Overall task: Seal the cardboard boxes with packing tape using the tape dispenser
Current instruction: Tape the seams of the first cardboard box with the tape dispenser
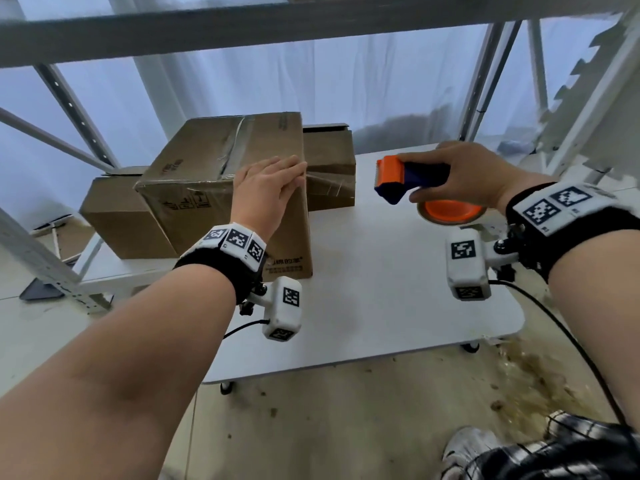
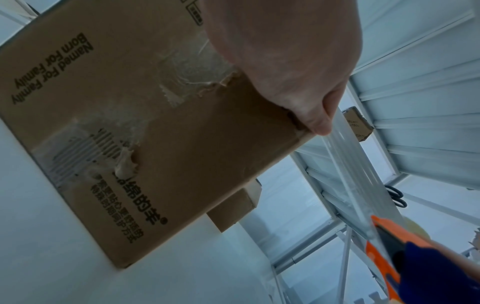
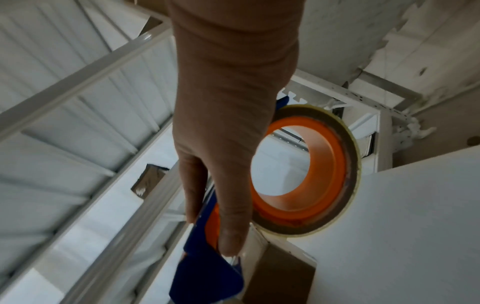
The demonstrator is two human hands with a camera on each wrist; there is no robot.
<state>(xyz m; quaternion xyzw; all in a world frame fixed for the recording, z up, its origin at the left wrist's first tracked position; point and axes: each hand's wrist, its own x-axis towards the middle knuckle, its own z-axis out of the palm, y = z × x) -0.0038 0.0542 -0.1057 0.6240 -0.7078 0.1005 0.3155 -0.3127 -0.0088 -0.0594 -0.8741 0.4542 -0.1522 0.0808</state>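
Observation:
A large cardboard box (image 1: 207,188) stands tilted on the white table (image 1: 381,289), with clear tape along its top seam. My left hand (image 1: 268,185) lies flat on the box's top right edge, fingers straight, pressing the tape end down; in the left wrist view the left hand (image 2: 285,61) has its thumb at that edge of the box (image 2: 155,123). A strip of clear tape (image 2: 348,174) stretches from there to the orange and blue tape dispenser (image 1: 408,178). My right hand (image 1: 464,171) grips the dispenser's handle in the air to the right of the box, the tape roll (image 3: 324,168) below the right hand (image 3: 228,102).
A smaller box (image 1: 329,157) stands behind the large one and another box (image 1: 117,220) sits lower on the left. Grey shelf-frame posts (image 1: 69,105) rise around the table. Scissors (image 2: 396,197) hang on the frame behind. The table's right and front parts show bare white surface.

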